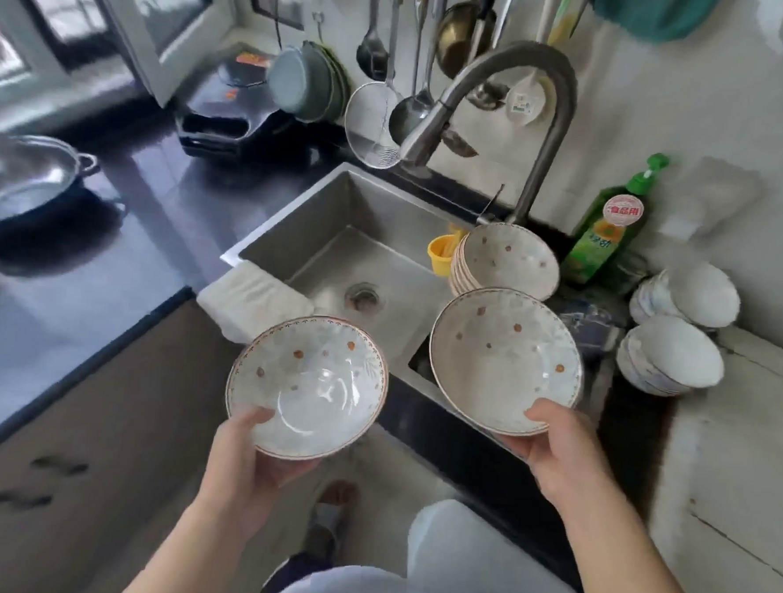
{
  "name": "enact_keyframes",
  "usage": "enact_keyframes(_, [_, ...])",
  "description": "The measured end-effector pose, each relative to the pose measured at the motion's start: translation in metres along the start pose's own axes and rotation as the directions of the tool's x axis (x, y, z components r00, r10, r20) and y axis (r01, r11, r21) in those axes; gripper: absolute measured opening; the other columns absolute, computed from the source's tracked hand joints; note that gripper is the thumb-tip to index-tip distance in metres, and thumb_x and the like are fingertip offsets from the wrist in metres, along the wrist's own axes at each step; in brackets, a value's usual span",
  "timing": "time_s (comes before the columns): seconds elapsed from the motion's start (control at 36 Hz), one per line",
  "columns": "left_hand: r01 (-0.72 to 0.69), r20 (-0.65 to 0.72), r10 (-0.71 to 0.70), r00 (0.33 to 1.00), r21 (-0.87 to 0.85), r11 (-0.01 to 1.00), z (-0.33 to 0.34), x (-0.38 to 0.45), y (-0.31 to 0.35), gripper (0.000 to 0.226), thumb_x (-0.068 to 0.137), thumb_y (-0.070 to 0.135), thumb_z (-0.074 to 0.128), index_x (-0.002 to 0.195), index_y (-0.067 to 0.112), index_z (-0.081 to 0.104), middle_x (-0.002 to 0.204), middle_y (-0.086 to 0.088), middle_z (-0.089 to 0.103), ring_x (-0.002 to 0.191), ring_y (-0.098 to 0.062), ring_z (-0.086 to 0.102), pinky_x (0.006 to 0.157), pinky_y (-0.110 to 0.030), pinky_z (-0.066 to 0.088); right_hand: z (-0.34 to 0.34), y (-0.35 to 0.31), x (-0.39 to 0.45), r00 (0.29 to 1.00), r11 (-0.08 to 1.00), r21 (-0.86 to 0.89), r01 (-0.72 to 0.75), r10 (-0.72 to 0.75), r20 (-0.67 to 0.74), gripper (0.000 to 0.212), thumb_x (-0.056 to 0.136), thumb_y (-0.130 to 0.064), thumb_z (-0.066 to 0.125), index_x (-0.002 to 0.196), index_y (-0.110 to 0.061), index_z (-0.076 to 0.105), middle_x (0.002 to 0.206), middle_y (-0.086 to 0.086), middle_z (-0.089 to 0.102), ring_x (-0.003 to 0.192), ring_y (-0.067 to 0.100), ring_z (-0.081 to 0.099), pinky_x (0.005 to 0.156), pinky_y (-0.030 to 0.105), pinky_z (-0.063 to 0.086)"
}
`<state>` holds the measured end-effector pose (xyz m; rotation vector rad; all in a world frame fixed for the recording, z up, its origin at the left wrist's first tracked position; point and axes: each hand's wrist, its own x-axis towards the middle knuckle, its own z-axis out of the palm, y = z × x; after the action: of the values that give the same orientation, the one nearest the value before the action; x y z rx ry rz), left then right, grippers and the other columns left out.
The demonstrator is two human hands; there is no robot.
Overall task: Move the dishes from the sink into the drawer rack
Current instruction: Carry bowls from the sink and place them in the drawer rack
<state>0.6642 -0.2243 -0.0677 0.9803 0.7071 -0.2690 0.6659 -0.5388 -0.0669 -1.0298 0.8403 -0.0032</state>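
Observation:
My left hand [251, 452] grips the near rim of a white bowl with orange dots [306, 382], thumb inside, held in front of the steel sink [320, 228]. My right hand [559, 444] holds a second dotted bowl [500, 358] by its near rim over the sink's right front corner; it may be a stack of two. A stack of several matching bowls [506, 257] leans tilted at the sink's right side. The drawer rack is out of view.
A curved tap [520, 102] arches over the sink, beside a yellow cup [442, 253] and a green soap bottle [609, 236]. White bowls [681, 323] lie upturned at right. A folded cloth [252, 301] hangs on the sink edge. A wok [21, 182] sits left on dark counter.

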Motion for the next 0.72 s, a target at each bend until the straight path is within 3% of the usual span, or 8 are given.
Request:
enact_keyframes(0.08, [-0.032,-0.126,0.018,0.992,-0.108,0.994,-0.048,-0.051,-0.028,0.040,0.094,0.013,0.047,0.133,0.010,0.059,0.122,-0.020,0.069,0.098,-0.039,0.072,0.064,-0.044,0.060,0.008,0.032,-0.028,0.991,0.989,-0.117,-0.090,0.100,0.084,0.040,0.089,0.012,0.040,0.104,-0.015,0.065,0.098,0.011,0.073,0.091,0.031,0.068,0.068,0.045,0.064])
enact_keyframes(0.17, [-0.075,-0.244,0.027,0.969,-0.188,0.979,-0.102,-0.100,-0.048,0.040,0.096,0.020,0.049,0.133,0.012,0.059,0.125,-0.023,0.068,0.108,-0.045,0.068,0.074,-0.051,0.059,0.023,0.059,-0.058,0.967,0.955,-0.254,-0.150,0.196,0.164,0.036,0.091,0.014,0.038,0.097,-0.011,0.062,0.079,0.009,0.075,0.079,0.028,0.066,0.049,0.035,0.062])
enact_keyframes(0.22, [-0.153,-0.304,0.078,0.950,-0.230,0.961,-0.138,-0.134,-0.053,0.033,0.100,0.026,0.046,0.126,0.014,0.063,0.114,-0.020,0.074,0.107,-0.044,0.067,0.083,-0.052,0.057,0.037,0.076,-0.080,0.949,0.927,-0.351,-0.131,0.220,0.227,0.034,0.093,0.014,0.039,0.098,-0.010,0.062,0.083,0.010,0.073,0.080,0.027,0.065,0.044,0.028,0.057])
enact_keyframes(0.33, [-0.316,-0.465,0.142,0.874,-0.321,0.893,-0.222,-0.202,-0.065,0.032,0.105,0.039,0.044,0.115,0.026,0.071,0.108,-0.010,0.077,0.101,-0.037,0.070,0.069,-0.048,0.059,0.075,0.131,-0.130,0.867,0.863,-0.501,-0.062,0.295,0.402,0.027,0.097,0.003,0.048,0.117,-0.010,0.061,0.108,0.017,0.070,0.094,0.033,0.070,0.056,0.036,0.062])
enact_keyframes(0.42, [-0.365,-0.598,0.074,0.798,-0.383,0.849,-0.282,-0.248,-0.082,0.045,0.101,0.058,0.044,0.125,0.030,0.070,0.126,-0.011,0.071,0.118,-0.038,0.065,0.089,-0.054,0.055,0.101,0.178,-0.174,0.797,0.804,-0.595,0.013,0.351,0.492,0.028,0.099,-0.003,0.052,0.126,-0.006,0.058,0.105,0.017,0.072,0.082,0.031,0.075,0.057,0.038,0.063])
enact_keyframes(0.47, [-0.408,-0.679,0.013,0.734,-0.425,0.808,-0.324,-0.286,-0.095,0.055,0.099,0.067,0.039,0.125,0.028,0.068,0.121,-0.013,0.073,0.118,-0.040,0.065,0.100,-0.062,0.050,0.120,0.215,-0.215,0.737,0.760,-0.646,0.073,0.395,0.548,0.029,0.099,-0.004,0.051,0.126,-0.012,0.057,0.101,0.011,0.073,0.075,0.026,0.076,0.056,0.038,0.062])
enact_keyframes(0.58, [-0.536,-0.802,-0.019,0.597,-0.416,0.734,-0.405,-0.362,-0.124,0.058,0.095,0.074,0.040,0.122,0.031,0.068,0.111,-0.011,0.077,0.106,-0.038,0.069,0.094,-0.069,0.051,0.152,0.294,-0.309,0.594,0.727,-0.672,0.141,0.481,0.645,0.032,0.101,-0.015,0.047,0.128,-0.022,0.062,0.115,0.008,0.073,0.099,0.032,0.072,0.071,0.045,0.063])
enact_keyframes(0.72, [-0.601,-0.879,-0.094,0.467,-0.394,0.696,-0.532,-0.450,-0.153,0.050,0.100,0.067,0.036,0.109,0.027,0.064,0.105,-0.013,0.070,0.096,-0.036,0.066,0.096,-0.065,0.051,0.177,0.414,-0.425,0.588,0.668,-0.728,0.156,0.530,0.612,0.027,0.104,-0.038,0.050,0.119,-0.022,0.066,0.119,0.008,0.071,0.106,0.033,0.069,0.089,0.054,0.057])
